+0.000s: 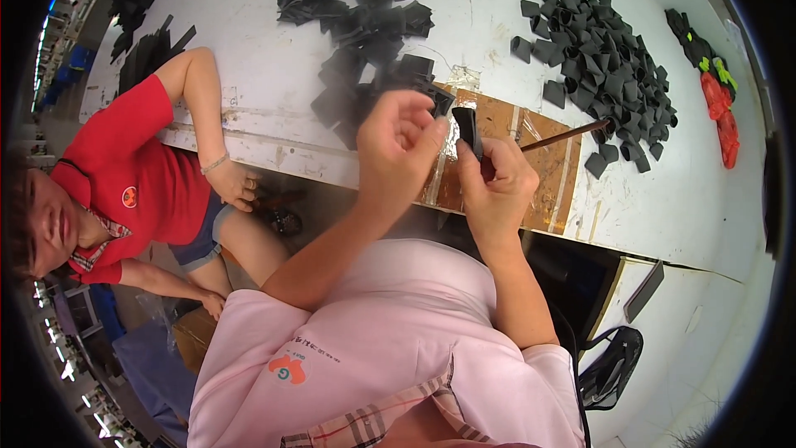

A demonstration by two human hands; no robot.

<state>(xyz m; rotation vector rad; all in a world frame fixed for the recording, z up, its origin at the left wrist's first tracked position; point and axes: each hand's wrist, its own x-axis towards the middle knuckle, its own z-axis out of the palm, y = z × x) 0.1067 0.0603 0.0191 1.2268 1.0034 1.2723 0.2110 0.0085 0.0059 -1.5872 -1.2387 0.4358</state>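
My right hand (500,187) pinches a small folded strip of black fabric (468,129) between thumb and fingers, and the strip stands up above the board. Just left of it, my left hand (400,145) is raised with loosely curled fingers, the thumb apart from them and nothing visible between. Behind the left fingertips lie loose black fabric pieces (414,70), some of them blurred. A thin brown stick (564,135) slants away to the right from behind my right hand; whether the hand touches it, I cannot tell.
A brown taped board (547,187) lies at the near edge of the white table (481,0). Folded black pieces are heaped (609,62) at the right. A person in a red shirt (137,166) sits at the left, one arm on the table. A red plastic bag (720,120) lies far right.
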